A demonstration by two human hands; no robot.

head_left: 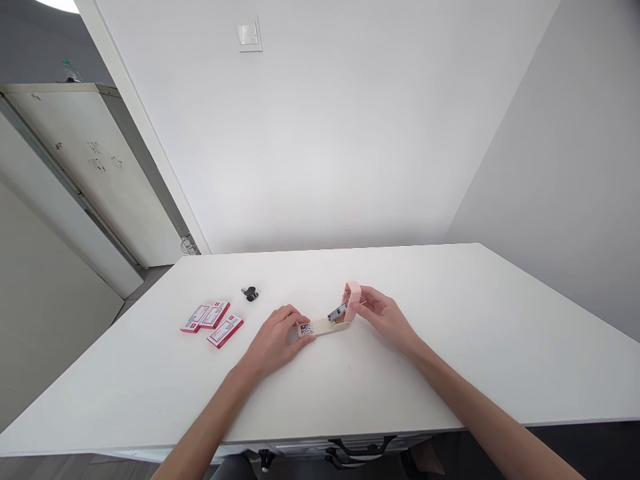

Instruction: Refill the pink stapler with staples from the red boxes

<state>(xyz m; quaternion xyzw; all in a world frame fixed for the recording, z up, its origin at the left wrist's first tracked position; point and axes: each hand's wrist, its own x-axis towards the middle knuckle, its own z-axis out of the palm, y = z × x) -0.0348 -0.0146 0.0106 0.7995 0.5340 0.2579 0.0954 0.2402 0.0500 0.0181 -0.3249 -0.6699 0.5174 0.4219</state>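
Note:
A stapler (324,326) with a cream base and a pink top lies on the white table in front of me, its top swung up and back at the right end. Metal parts of the magazine (337,312) show between base and top. My left hand (277,337) grips the left end of the base, thumb and fingers on either side, beside a printed square label (307,329). With my right hand (387,319) I hold the raised pink top (353,293) between thumb and fingers.
Several red-and-white small boxes (225,331) lie to the left of my left hand. Behind them is a small black object, perhaps a staple remover (251,293). The table (450,293) meets a white wall at the back, and drawers with black handles (363,448) sit below its front edge.

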